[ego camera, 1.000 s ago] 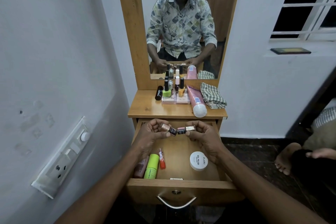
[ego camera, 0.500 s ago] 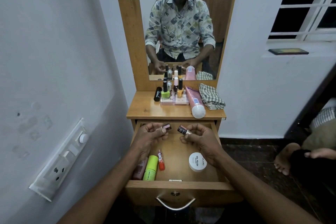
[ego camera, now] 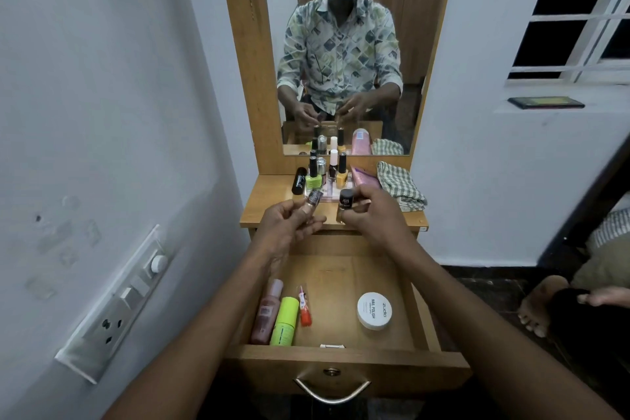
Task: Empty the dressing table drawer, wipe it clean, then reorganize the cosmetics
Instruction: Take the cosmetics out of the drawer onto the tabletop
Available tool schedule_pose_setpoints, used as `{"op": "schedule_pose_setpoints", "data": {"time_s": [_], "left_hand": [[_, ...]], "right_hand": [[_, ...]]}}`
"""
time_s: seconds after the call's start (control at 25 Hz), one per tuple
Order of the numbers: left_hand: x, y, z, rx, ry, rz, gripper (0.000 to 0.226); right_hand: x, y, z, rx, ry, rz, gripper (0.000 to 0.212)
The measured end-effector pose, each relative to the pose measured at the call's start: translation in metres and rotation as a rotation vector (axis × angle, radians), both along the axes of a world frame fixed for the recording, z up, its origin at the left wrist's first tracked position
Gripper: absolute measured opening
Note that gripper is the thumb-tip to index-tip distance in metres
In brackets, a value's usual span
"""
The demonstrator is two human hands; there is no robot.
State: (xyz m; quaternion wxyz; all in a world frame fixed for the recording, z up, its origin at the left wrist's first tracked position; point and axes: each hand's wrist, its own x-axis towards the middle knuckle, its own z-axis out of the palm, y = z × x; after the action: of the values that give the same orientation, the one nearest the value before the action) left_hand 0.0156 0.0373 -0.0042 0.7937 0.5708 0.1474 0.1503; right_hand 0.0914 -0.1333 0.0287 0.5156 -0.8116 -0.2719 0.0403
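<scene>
The wooden drawer [ego camera: 344, 360] stands pulled out below the dressing table top [ego camera: 269, 201]. In it lie a pink tube [ego camera: 267, 312], a green tube [ego camera: 284, 320], a small orange bottle [ego camera: 304, 309] and a white round nail polish remover tub [ego camera: 374, 311]. My left hand [ego camera: 289, 227] pinches a small dark-capped nail polish bottle [ego camera: 313, 199] over the table top's front edge. My right hand [ego camera: 370, 211] grips another black-capped nail polish bottle [ego camera: 345, 201] beside it. Several nail polish bottles [ego camera: 327, 172] stand on a flat palette at the back.
A pink tube [ego camera: 363, 176] and a folded checked cloth [ego camera: 399, 186] lie on the table top's right side, a black tube [ego camera: 300, 180] on the left. The mirror [ego camera: 351, 44] rises behind. A switch panel [ego camera: 119, 300] is on the left wall. Another person's feet [ego camera: 545, 303] rest at right.
Both hands rose from over the drawer to the table top's front edge, each carrying its nail polish bottle, now held upright and a little apart.
</scene>
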Motion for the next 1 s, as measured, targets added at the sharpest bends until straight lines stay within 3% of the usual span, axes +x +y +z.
{"op": "schedule_pose_setpoints", "data": {"time_s": [0.08, 0.24, 0.44, 0.68, 0.84, 0.92, 1.0], "left_hand": [[0.012, 0.0, 0.002, 0.14, -0.002, 0.076, 0.026], [0.032, -0.001, -0.004, 0.735, 0.114, 0.365, 0.025], [0.048, -0.01, -0.012, 0.869, 0.191, 0.374, 0.022], [0.057, -0.019, -0.014, 0.89, 0.183, 0.446, 0.024], [0.044, -0.014, -0.004, 0.906, 0.199, 0.486, 0.033], [0.023, -0.008, 0.001, 0.937, 0.203, 0.555, 0.023], [0.0, -0.007, -0.007, 1.085, 0.315, 0.408, 0.014]], "right_hand": [[0.01, 0.016, 0.009, -0.107, -0.122, -0.066, 0.031], [0.024, 0.048, 0.008, -0.303, -0.296, -0.136, 0.027], [0.03, 0.065, 0.003, -0.495, -0.281, -0.192, 0.019], [0.03, 0.06, 0.011, -0.553, -0.245, -0.195, 0.019], [0.015, 0.049, 0.015, -0.524, -0.355, -0.224, 0.016], [0.006, 0.036, 0.007, -0.412, -0.469, -0.216, 0.011], [0.002, 0.015, -0.013, -0.402, -0.414, -0.067, 0.008]]}}
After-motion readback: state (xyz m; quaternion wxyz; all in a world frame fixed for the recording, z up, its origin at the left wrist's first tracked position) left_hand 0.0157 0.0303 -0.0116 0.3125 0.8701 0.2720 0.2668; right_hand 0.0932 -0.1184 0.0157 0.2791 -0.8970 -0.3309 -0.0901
